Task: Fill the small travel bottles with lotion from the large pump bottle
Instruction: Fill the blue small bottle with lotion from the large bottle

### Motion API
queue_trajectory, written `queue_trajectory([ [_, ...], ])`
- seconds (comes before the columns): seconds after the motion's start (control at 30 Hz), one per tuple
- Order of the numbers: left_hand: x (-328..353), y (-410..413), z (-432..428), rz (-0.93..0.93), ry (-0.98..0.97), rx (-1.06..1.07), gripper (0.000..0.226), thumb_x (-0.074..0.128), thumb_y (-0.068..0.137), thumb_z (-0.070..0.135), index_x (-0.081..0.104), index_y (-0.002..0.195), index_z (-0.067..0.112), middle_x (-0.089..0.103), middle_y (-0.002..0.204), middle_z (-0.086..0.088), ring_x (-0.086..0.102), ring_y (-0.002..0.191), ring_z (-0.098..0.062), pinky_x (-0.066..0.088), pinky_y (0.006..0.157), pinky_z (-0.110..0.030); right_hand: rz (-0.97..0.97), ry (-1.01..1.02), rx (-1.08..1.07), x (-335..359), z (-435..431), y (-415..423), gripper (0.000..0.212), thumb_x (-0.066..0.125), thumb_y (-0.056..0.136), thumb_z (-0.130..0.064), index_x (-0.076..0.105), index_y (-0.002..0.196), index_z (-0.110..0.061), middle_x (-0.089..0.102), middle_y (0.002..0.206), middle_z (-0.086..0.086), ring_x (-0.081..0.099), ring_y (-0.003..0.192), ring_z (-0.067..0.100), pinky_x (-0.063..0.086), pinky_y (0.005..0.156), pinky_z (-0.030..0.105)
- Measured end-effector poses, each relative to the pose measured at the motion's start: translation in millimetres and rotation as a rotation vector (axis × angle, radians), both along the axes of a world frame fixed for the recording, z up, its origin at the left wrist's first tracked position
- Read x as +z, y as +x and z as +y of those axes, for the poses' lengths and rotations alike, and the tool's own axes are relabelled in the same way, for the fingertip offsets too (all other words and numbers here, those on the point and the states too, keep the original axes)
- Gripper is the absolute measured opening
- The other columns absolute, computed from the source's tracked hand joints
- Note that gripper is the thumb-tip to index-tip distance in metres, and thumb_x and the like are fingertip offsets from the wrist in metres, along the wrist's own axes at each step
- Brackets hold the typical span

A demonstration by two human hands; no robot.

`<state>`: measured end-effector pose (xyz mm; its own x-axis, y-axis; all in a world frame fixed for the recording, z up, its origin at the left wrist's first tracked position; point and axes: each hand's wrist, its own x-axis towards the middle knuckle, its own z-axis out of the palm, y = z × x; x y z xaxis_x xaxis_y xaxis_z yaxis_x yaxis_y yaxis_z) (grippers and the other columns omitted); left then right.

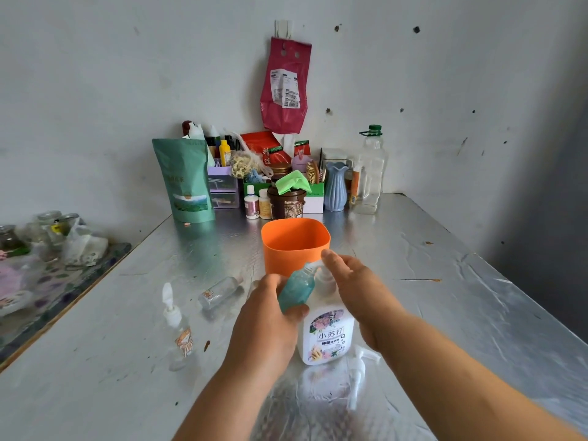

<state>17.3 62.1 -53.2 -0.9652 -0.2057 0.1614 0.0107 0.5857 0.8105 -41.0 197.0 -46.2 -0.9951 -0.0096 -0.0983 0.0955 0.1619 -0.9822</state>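
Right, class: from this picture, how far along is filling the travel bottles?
Done: nothing visibly. In hand: the left hand holds the small teal plastic bottle at the spout of the large white pump bottle, with the right hand on the pump. Left: the standing clear bottle and the lying clear bottle look empty.

Upright: large pump bottle, white with a floral label. Held tilted at its upper left, neck at the nozzle: teal travel bottle. To its left, on its side: clear travel bottle. Farther left, upright: pump-topped travel bottle, clear.
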Motion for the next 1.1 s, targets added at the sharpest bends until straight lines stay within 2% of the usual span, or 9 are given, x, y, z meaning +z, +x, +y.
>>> queue_trajectory([
  [0.1,2.8,2.0,0.4,-0.011,-0.007,0.002,0.031,0.069,0.087,0.027,0.047,0.105,0.038,0.061,0.110,0.013,0.059,0.100,-0.010,0.046,0.084,-0.030,-0.058,0.023,0.006,6.3,0.8,-2.3,0.062,0.053,0.078,-0.070,0.061,0.116,-0.022,0.071,0.103,0.003,0.066,0.098,0.026,0.051,0.091,0.042],
  [0.23,5.8,4.0,1.5,-0.017,0.001,0.001,0.032,0.070,0.087,0.026,0.046,0.104,0.038,0.062,0.111,0.011,0.060,0.100,-0.011,0.047,0.085,-0.031,-0.066,0.024,0.035,13.5,3.3,-6.2,0.057,0.055,0.077,-0.064,0.063,0.113,-0.019,0.073,0.100,0.006,0.067,0.095,0.028,0.049,0.095,0.046],
  [0.37,7.2,4.8,1.9,-0.019,0.009,0.008,0.032,0.070,0.086,0.026,0.046,0.103,0.039,0.061,0.111,0.011,0.060,0.100,-0.011,0.048,0.088,-0.034,-0.048,0.067,0.037,15.5,3.4,-6.7,0.051,0.053,0.083,-0.062,0.064,0.112,-0.021,0.071,0.102,0.006,0.065,0.098,0.028,0.046,0.087,0.039],
  [0.57,8.1,3.8,2.1,0.001,0.009,0.006,0.032,0.069,0.087,0.027,0.044,0.102,0.039,0.060,0.110,0.013,0.058,0.099,-0.010,0.046,0.085,-0.030,-0.017,0.060,0.055,13.1,4.1,-6.4,0.049,0.052,0.087,-0.061,0.063,0.111,-0.020,0.072,0.099,0.004,0.067,0.093,0.025,0.051,0.086,0.039],
  [0.7,7.4,2.9,2.1,0.006,-0.001,0.000,0.033,0.069,0.087,0.027,0.042,0.102,0.041,0.059,0.110,0.014,0.057,0.099,-0.008,0.044,0.083,-0.028,-0.021,0.070,0.056,8.6,5.3,-6.4,0.059,0.052,0.079,-0.071,0.062,0.114,-0.024,0.072,0.102,0.001,0.067,0.098,0.025,0.049,0.096,0.048],
  [0.77,5.9,1.7,2.1,0.008,-0.009,0.000,0.033,0.069,0.087,0.027,0.043,0.102,0.041,0.059,0.109,0.015,0.057,0.098,-0.007,0.043,0.081,-0.027,-0.017,0.052,0.051,7.1,6.6,-6.5,0.055,0.053,0.081,-0.069,0.062,0.111,-0.025,0.072,0.102,0.000,0.066,0.098,0.024,0.049,0.096,0.047],
  [0.87,4.2,0.3,2.6,0.001,-0.011,0.001,0.032,0.069,0.087,0.027,0.044,0.103,0.040,0.059,0.108,0.016,0.057,0.098,-0.007,0.043,0.080,-0.027,-0.002,0.037,0.045,4.7,7.1,-6.0,0.036,0.050,0.090,-0.060,0.058,0.103,-0.028,0.067,0.098,-0.005,0.061,0.092,0.014,0.046,0.083,0.036],
  [0.97,2.9,-0.3,2.4,-0.020,-0.012,0.003,0.031,0.068,0.088,0.027,0.045,0.105,0.039,0.059,0.110,0.015,0.058,0.099,-0.008,0.046,0.083,-0.028,0.007,0.018,0.042,2.3,4.5,-3.9,0.028,0.048,0.095,-0.052,0.055,0.107,-0.028,0.065,0.099,-0.005,0.058,0.090,0.010,0.041,0.067,0.028],
  [1.1,4.2,2.7,1.3,-0.033,-0.016,0.003,0.030,0.068,0.088,0.028,0.045,0.105,0.039,0.059,0.110,0.015,0.058,0.099,-0.008,0.046,0.083,-0.029,-0.001,0.016,0.040,8.1,3.3,-1.4,0.029,0.051,0.094,-0.050,0.059,0.106,-0.025,0.066,0.097,-0.004,0.061,0.090,0.013,0.045,0.071,0.029],
])
